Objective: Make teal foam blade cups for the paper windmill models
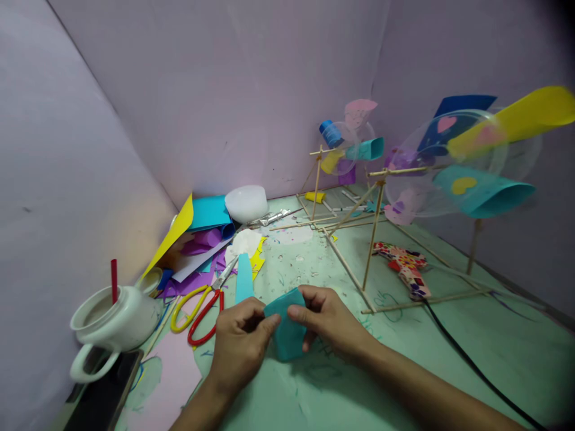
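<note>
Between my two hands is a small piece of teal paper (290, 338), folded or rolled over, held a little above the table. My left hand (242, 338) pinches its left edge between thumb and fingers. From the other side, my right hand (330, 317) grips the top right of the paper, thumb in front and fingers behind. A light blue paper strip (244, 278) lies just beyond my left hand. Beside that hand rest scissors (204, 308) with one yellow and one red handle, their blades apart.
At left stand a white teapot-like pot (135, 317) and a dark phone-like slab (101, 398). Paper scraps (197, 263) and a white bowl (246, 203) lie behind. Right are two stick-framed wheels with paper cups (485, 185) (354, 143) and a patterned glue gun (406, 269) with black cord.
</note>
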A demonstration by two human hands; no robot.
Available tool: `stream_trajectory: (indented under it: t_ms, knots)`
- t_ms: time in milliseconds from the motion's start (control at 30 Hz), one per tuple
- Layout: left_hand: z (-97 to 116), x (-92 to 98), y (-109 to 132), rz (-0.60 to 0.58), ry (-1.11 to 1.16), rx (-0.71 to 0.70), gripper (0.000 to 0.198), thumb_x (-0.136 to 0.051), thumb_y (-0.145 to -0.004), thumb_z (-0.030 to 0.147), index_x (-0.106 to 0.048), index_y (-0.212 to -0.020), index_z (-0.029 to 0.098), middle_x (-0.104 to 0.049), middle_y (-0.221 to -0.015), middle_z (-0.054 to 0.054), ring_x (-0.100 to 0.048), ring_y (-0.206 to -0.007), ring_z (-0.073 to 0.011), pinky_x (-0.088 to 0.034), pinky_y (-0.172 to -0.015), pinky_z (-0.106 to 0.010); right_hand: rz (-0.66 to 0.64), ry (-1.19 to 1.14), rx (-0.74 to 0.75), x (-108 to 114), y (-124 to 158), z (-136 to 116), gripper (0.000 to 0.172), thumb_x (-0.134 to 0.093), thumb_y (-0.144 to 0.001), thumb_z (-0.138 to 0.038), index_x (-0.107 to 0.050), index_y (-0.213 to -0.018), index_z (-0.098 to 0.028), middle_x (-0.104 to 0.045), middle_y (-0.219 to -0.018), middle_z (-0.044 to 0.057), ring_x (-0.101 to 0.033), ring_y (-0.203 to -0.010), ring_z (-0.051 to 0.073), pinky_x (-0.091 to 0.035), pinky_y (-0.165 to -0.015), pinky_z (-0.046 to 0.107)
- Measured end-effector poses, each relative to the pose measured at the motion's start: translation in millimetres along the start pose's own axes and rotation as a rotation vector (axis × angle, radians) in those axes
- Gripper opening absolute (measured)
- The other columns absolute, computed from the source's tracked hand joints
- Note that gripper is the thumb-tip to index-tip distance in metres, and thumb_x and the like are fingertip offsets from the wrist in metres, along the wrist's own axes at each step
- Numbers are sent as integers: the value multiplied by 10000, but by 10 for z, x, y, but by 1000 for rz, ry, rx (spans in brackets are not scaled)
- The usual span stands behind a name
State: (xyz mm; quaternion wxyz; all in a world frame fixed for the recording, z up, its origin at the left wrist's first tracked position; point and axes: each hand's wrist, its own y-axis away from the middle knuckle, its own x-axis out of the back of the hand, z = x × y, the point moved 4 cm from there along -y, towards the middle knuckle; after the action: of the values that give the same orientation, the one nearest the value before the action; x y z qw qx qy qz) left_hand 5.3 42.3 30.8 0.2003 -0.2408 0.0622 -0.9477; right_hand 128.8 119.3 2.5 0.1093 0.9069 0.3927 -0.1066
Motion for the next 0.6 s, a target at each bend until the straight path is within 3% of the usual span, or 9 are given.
stream_trajectory:
  t_ms: [100, 167, 233, 333, 433, 600]
  knots:
    - [-7, 99, -73, -123, -158, -7, 275, -547, -749, 363, -545, -544, 180, -477, -465, 35, -433, -438, -93, -342, -434, -205, -7, -3, -45, 29, -12, 14, 379, -753, -607, -476, -644, -710, -128, -583, -584, -17, -557, -508, 107, -491, -416, 208]
    - [-59, 287, -163, -137, -403, -6, 260, -481, -790, 357, -602, -636, 187, -584, -574, -1, -535, -557, -132, -404, -547, -230, 38, -38, -68, 84, -27, 13, 390, -771, -584, -469, -649, -716, -123, -583, -580, -19, -551, -503, 100, -493, -418, 201]
    - [-203, 535, -254, -90, -762, 135, 202, -443, -789, 267, -627, -816, 186, -662, -774, -50, -602, -724, -186, -422, -651, -271, 76, -70, -99, 133, -39, 6, 401, -784, -564, -460, -653, -729, -119, -593, -586, -13, -551, -503, 98, -486, -408, 191]
    - [-471, 762, -320, -203, -1142, 354, 271, -485, -709, 181, -613, -946, 150, -650, -928, -135, -604, -874, -275, -414, -665, -312, 101, -91, -121, 170, -45, -12, 407, -784, -563, -461, -659, -741, -117, -611, -602, 0, -561, -510, 99, -487, -414, 190]
    - [-622, 788, -349, -260, -1164, 379, 272, -529, -628, 159, -618, -886, 148, -643, -884, -148, -607, -850, -292, -404, -630, -306, 100, -96, -124, 174, -44, -18, 401, -787, -560, -456, -660, -740, -121, -615, -608, 0, -565, -515, 101, -488, -421, 193]
    - [-656, 846, -406, -206, -1136, 436, 101, -475, -660, 229, -569, -678, 198, -643, -710, -119, -612, -682, -283, -354, -523, -311, 103, -105, -122, 178, -40, -15, 393, -789, -554, -449, -663, -742, -127, -615, -615, 0, -566, -527, 107, -484, -424, 200]
